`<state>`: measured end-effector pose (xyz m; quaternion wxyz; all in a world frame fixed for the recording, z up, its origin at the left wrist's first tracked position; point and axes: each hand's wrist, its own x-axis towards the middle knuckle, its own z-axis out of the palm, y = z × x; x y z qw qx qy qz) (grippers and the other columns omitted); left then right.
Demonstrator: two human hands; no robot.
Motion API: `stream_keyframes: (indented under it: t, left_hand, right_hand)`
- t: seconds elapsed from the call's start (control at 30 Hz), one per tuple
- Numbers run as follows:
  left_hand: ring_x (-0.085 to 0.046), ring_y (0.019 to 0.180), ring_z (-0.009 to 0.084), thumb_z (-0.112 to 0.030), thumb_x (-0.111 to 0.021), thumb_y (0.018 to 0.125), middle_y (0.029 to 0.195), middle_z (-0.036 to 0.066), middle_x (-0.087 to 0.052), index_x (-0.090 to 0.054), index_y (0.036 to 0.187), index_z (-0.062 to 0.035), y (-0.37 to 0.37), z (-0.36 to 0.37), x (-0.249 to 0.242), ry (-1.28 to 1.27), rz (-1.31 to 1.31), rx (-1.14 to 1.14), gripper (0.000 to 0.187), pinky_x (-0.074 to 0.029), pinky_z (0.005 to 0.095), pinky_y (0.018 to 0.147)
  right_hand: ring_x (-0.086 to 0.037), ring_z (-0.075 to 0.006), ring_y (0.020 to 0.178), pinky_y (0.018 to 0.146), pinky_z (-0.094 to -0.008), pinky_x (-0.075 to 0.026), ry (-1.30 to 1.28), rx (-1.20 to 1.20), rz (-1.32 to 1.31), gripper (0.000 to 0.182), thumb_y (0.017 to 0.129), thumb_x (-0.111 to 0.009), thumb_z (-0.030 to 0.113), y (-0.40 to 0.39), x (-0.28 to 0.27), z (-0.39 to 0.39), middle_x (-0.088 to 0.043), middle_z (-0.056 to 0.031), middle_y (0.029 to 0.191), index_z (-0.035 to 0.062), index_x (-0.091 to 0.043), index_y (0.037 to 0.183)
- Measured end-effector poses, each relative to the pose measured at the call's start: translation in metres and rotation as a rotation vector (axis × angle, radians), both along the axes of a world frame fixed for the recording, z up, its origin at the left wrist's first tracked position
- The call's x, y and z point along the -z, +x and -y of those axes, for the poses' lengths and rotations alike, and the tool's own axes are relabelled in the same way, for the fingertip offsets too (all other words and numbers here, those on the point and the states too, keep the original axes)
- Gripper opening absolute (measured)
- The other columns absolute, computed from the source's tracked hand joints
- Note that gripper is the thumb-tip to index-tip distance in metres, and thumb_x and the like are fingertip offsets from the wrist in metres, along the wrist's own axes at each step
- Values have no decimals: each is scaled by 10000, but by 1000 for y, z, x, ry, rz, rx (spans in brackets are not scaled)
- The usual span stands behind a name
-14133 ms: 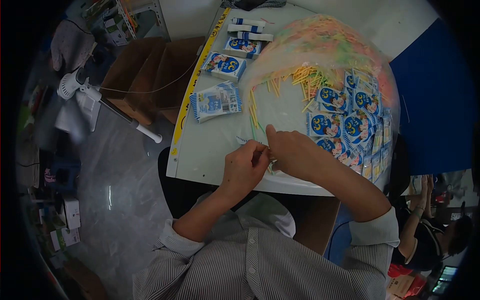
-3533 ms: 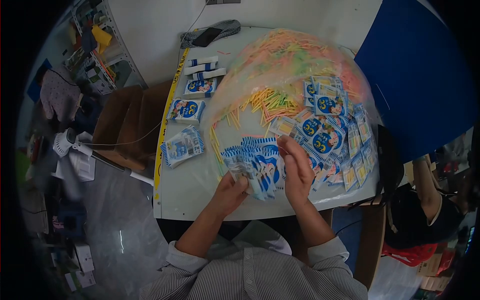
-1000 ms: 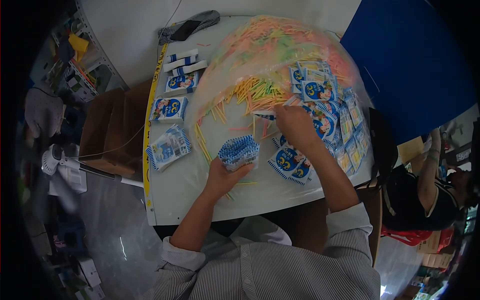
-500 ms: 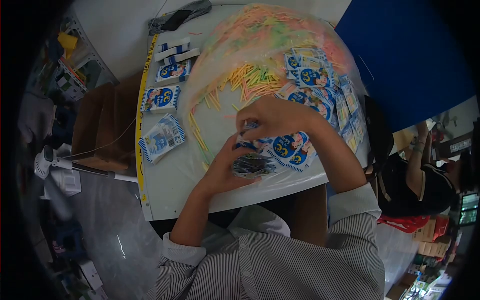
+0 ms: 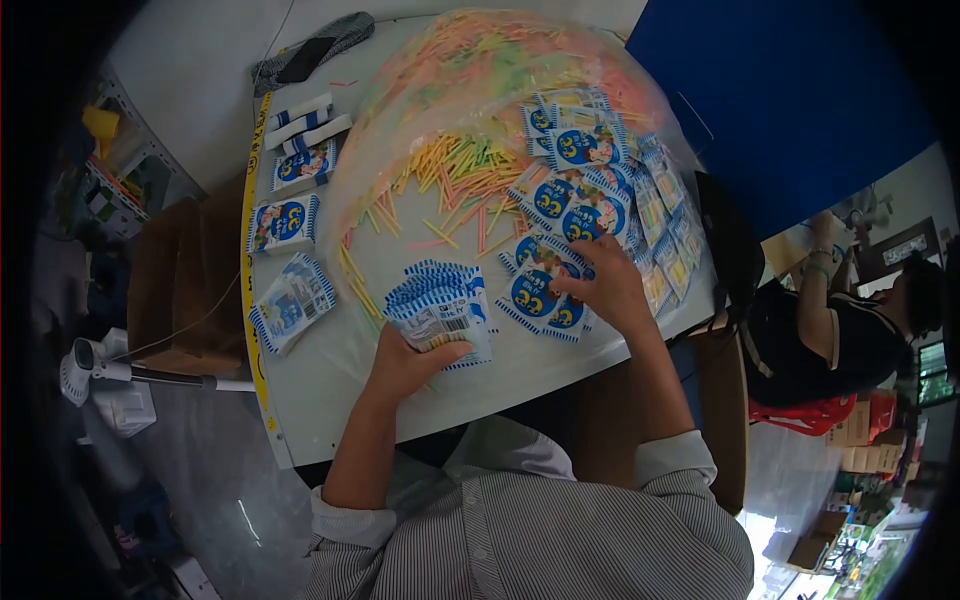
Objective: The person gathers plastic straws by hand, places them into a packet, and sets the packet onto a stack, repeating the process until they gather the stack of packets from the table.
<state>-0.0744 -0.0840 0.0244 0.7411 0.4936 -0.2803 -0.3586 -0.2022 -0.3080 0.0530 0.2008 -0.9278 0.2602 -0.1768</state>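
Observation:
My left hand [image 5: 408, 362] is closed around a fanned stack of small blue-and-white packets [image 5: 438, 310], with the thumb across the front packet. A barcode shows on that packet. To the right, my right hand [image 5: 610, 285] has its thumb and fingers on a blue-and-white packet [image 5: 535, 300] that lies among others on the table. Its thumb and index finger appear to pinch that packet's edge. Behind the hands, loose pastel sticks [image 5: 455, 170] spill from a big clear plastic bag [image 5: 400, 85]. More filled packets [image 5: 590, 150] lie piled on the right.
Stacked packets [image 5: 283, 222] and white bundles with blue bands [image 5: 305, 125] line the table's left side. A phone [image 5: 305, 60] rests on grey cloth at the back. A blue panel [image 5: 790, 100] stands at right, and another person [image 5: 830, 330] is beyond it.
My hands have moved apart. The left keeps the packet stack, now turned upright and further left, while the right has left the stack and reached the packets on the right. The view has shifted slightly.

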Motion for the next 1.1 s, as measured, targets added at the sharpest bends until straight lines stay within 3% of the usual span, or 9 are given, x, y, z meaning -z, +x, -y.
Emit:
stream_keyframes:
  t: [0.17, 0.37, 0.47, 0.57, 0.63, 0.77, 0.83, 1.0, 1.1]
  left_hand:
    - [-546, 889, 133, -73, -729, 601, 909, 64, -599, -578, 939, -6, -2, 0, -5, 197, 25, 34, 376, -439, 284, 773]
    - [-476, 1021, 183, -78, -739, 584, 1086, 88, -522, -568, 949, -16, -12, 12, -8, -127, 211, -58, 408, -351, 325, 889]
    - [-433, 1074, 198, -76, -747, 572, 1134, 93, -483, -545, 987, -17, -3, 7, -10, 52, 886, -10, 466, -310, 336, 924]
    - [-458, 1044, 189, -77, -753, 567, 1107, 85, -498, -527, 1009, -14, -8, 4, 2, 0, 427, 322, 501, -349, 324, 892]
    - [-492, 991, 177, -69, -749, 572, 1090, 72, -496, -521, 1022, -10, -10, 0, -4, 171, 97, 306, 509, -395, 304, 842]
    - [-529, 920, 158, -53, -734, 588, 1030, 64, -527, -509, 1042, -9, -10, 3, -1, 49, 148, 151, 509, -429, 286, 790]
    - [-538, 900, 150, -33, -716, 606, 957, 60, -555, -517, 1030, -4, -18, 11, -12, -146, -147, -17, 469, -436, 291, 781]
    - [-523, 934, 149, -42, -717, 601, 1017, 71, -518, -437, 1123, -14, -6, 2, 1, -4, -60, 81, 593, -431, 292, 789]
    - [-516, 950, 152, -54, -722, 592, 1066, 74, -492, -448, 1109, -26, -3, -1, 13, 111, 81, 115, 586, -416, 302, 810]
  right_hand:
    - [-542, -246, 821, 661, -323, -433, 150, 7, -85, 317, 579, -732, 176, 6, -8, 2, -509, -153, 943, 0, -575, 791]
    - [-533, -93, 645, 587, -224, -429, 321, -257, 235, 152, 671, -668, 27, 6, -37, -37, -572, -24, 716, 18, -554, 772]
    - [-543, -90, 660, 586, -219, -434, 506, -380, 238, 130, 690, -652, 26, 10, -37, -58, -587, -32, 728, 20, -570, 791]
    - [-550, -91, 673, 589, -217, -439, 609, -551, 289, 140, 717, -629, 34, 14, -29, -59, -593, -48, 743, 24, -585, 849]
    - [-559, -103, 685, 593, -208, -443, 505, -275, 321, 151, 743, -602, 39, 14, -21, -32, -592, -69, 805, 29, -596, 894]
    - [-534, -238, 780, 680, -307, -420, -201, 196, 391, 147, 691, -632, 101, 17, -12, 49, -548, -124, 797, 15, -589, 802]
    - [-524, -241, 790, 681, -317, -414, -139, 196, 282, 166, 687, -633, 109, 18, -8, 73, -534, -123, 785, 17, -586, 816]
    - [-528, -236, 805, 686, -304, -411, 79, 118, 158, 205, 706, -610, 103, 14, -11, 84, -539, -121, 800, 25, -568, 891]
    - [-570, -187, 758, 681, -274, -429, 324, -93, 512, 122, 766, -544, 40, 7, -39, 40, -570, -113, 863, 17, -535, 885]
